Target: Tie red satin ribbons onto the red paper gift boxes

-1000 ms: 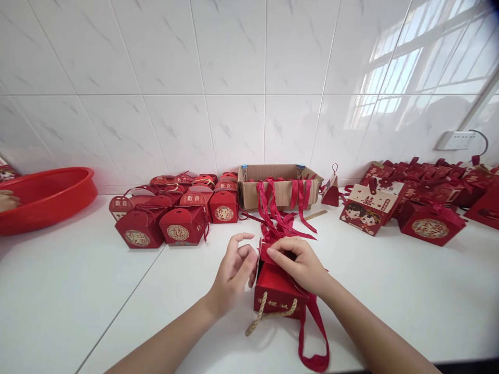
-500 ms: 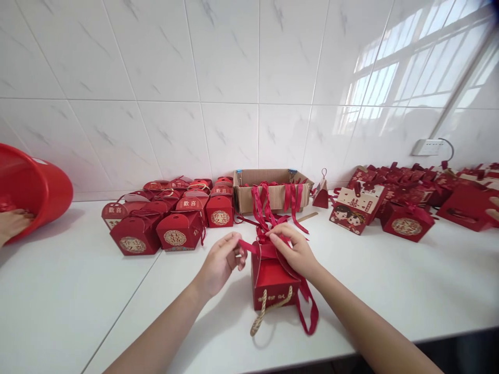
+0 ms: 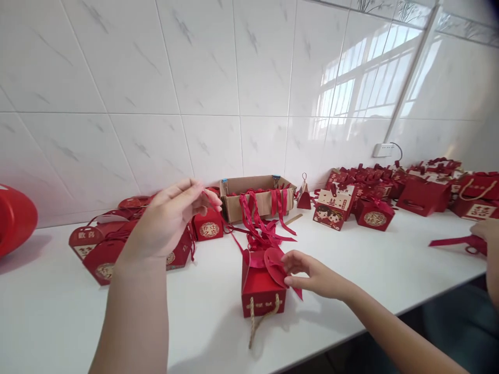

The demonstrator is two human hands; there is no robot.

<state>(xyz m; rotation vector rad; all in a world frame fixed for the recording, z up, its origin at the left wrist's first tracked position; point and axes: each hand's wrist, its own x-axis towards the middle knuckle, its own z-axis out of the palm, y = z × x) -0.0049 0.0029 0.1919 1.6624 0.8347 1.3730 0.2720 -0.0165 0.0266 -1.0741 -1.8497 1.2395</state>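
Observation:
A red gift box (image 3: 263, 280) with a twisted gold cord handle (image 3: 252, 317) stands on the white table in front of me. A red ribbon (image 3: 238, 241) threads through its top flaps and runs up toward my left hand. My left hand (image 3: 171, 215) is raised to the left of the box, its fingers pinching the ribbon's end. At the box's right side, my right hand (image 3: 306, 272) rests its fingertips against the rounded flap (image 3: 275, 266); its thumb and fingers are curved and apart. Below them hangs the ribbon's other tail (image 3: 297, 293).
A cardboard box (image 3: 234, 209) with red ribbons draped over its rim stands by the wall. Red gift boxes (image 3: 208, 228) are grouped at left, more (image 3: 423, 196) at right. A red bucket (image 3: 17, 221) lies far left. Another person's hand (image 3: 487, 231) is at the right edge.
My left hand has moved up and left, drawing the ribbon out, and the right tail has become shorter. My right hand has dropped from the box's top to its right flap. The view has turned right.

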